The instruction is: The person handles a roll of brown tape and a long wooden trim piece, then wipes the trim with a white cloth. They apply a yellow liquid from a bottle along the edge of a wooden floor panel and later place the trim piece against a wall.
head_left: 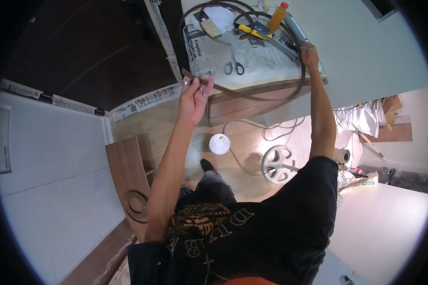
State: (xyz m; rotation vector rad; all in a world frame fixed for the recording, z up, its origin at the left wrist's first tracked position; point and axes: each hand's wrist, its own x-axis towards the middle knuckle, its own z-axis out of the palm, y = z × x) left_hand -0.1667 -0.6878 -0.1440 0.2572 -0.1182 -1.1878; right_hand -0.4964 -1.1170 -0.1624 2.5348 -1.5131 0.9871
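My left hand [195, 99] is closed on the free end of a thin brown strip, like edge banding [303, 71], just off the table's front edge. From there the strip bows across the front, bends up past my right hand and runs into loose loops on the table. At the table's right side, my right hand [310, 57] has its fingers curled by the near end of a grey-blue tube [296, 28]. Whether it grips the tube or the strip is hidden. Scissors [234, 68] lie between the hands, and a yellow utility knife [254, 32] lies farther back.
Newspaper [197, 50] covers part of the table, where an orange bottle [277, 18] stands. Below are a white round container [219, 144], a pale spoked wheel-like base [272, 167] and a trailing cord [280, 126]. A brown coil [137, 205] rests on a wooden panel [123, 161] at left.
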